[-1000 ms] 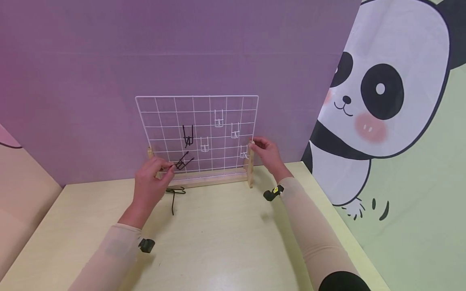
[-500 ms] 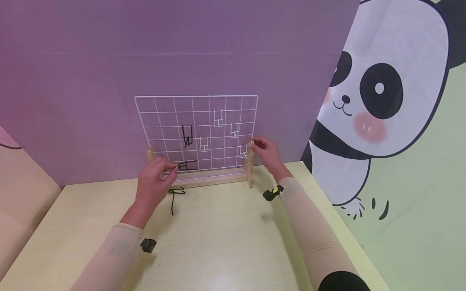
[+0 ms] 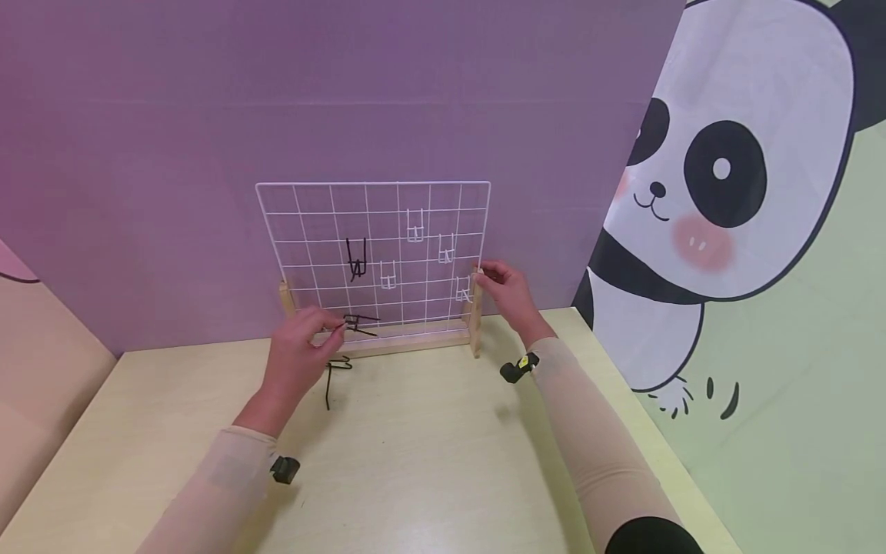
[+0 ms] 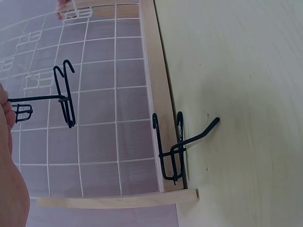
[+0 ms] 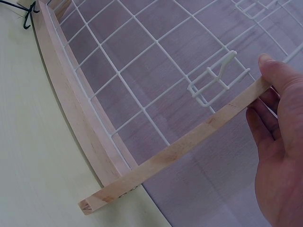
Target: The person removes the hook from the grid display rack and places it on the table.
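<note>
My left hand [image 3: 298,350] pinches the stem of a black wire hook [image 4: 66,99] at the lower left of a white wire grid [image 3: 374,183]. The hook's two bent prongs point toward the mesh; whether they touch it I cannot tell. With thumb in front and fingers behind, my right hand [image 3: 512,296] grips the top of the wooden side post [image 5: 175,153] on the grid's right. Another black hook [image 3: 357,268] hangs on the mesh left of centre. A third black hook [image 4: 175,151] leans on the wooden base rail [image 4: 158,80], its stem over the table.
Several white wire hooks hang on the grid's right half, among them one high up [image 3: 415,233] and one near the right post [image 5: 218,80]. The grid stands upright in its wooden stand on a pale table [image 3: 415,446], with a purple wall [image 3: 374,100] behind.
My left hand has moved slightly right and down with the black hook. The hook has turned from tilting upward to lying nearly sideways. My right hand stays on the post.
</note>
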Tool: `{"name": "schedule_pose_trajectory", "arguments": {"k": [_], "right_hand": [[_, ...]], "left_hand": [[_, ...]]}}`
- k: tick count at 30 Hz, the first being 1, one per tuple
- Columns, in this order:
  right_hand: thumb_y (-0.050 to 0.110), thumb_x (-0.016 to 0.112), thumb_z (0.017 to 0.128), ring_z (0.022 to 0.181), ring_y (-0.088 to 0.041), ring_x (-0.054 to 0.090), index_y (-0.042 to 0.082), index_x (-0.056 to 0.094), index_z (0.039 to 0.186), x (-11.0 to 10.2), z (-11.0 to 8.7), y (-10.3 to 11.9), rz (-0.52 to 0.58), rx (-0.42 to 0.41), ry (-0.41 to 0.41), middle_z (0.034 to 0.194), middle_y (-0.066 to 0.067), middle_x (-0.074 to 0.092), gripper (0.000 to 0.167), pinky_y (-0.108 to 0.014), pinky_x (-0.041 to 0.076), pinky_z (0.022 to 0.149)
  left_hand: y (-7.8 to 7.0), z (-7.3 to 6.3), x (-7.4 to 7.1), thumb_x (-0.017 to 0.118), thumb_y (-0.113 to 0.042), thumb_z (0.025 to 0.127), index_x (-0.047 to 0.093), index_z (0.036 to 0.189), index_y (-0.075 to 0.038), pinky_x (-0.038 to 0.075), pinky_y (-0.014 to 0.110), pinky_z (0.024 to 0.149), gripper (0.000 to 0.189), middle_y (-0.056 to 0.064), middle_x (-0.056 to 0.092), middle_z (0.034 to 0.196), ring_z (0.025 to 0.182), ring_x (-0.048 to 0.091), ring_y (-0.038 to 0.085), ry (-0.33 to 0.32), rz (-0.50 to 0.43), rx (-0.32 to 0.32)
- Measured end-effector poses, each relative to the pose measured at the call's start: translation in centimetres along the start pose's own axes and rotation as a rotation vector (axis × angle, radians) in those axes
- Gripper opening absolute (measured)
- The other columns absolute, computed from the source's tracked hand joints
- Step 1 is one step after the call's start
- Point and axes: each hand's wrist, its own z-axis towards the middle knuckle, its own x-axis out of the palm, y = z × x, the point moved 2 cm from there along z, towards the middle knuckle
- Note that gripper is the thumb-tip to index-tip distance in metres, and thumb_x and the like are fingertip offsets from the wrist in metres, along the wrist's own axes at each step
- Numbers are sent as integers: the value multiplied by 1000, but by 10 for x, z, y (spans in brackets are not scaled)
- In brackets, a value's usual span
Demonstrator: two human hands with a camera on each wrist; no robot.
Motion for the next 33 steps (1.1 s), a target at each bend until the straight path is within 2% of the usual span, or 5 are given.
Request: {"name": "schedule_pose_trajectory", "arguments": {"k": [6, 16, 20, 27, 33], "right_hand": [[19, 76, 107, 122, -23, 67, 8, 76, 136, 0, -1, 1, 2, 6, -3, 131, -9, 74, 31, -44, 53, 115], [18, 76, 107, 124, -23, 67, 5, 75, 137, 1, 0, 1, 11, 9, -10, 132, -11, 74, 33, -41, 53, 115], [17, 76, 107, 124, -23, 67, 5, 75, 137, 0, 1, 0, 8, 5, -11, 132, -11, 74, 32, -41, 54, 115], [18, 76, 107, 123, -23, 67, 5, 75, 137, 0, 1, -1, 9, 1, -7, 132, -10, 74, 32, -41, 53, 115], [17, 76, 107, 122, -22, 67, 5, 75, 136, 0, 2, -2, 7, 1, -6, 131, -9, 74, 32, -39, 54, 114]], "left_hand": [[-2, -2, 5, 84, 8, 87, 76, 97, -4, 58, 33, 90, 18, 7, 77, 94, 94, 73, 30, 42, 6, 20], [-4, -7, 14, 85, 7, 87, 78, 96, -6, 63, 46, 82, 17, 4, 76, 94, 91, 73, 26, 120, 9, -19], [-4, -10, 16, 85, 4, 91, 78, 95, -6, 63, 47, 80, 12, 4, 75, 93, 90, 72, 26, 160, 13, -42], [-3, -15, 22, 89, 5, 87, 78, 95, -8, 65, 47, 78, 19, 3, 73, 93, 88, 72, 25, 245, 25, -116], [1, -20, 28, 87, 5, 89, 78, 94, -9, 64, 46, 78, 17, 2, 73, 94, 87, 72, 24, 282, 30, -111]]}}
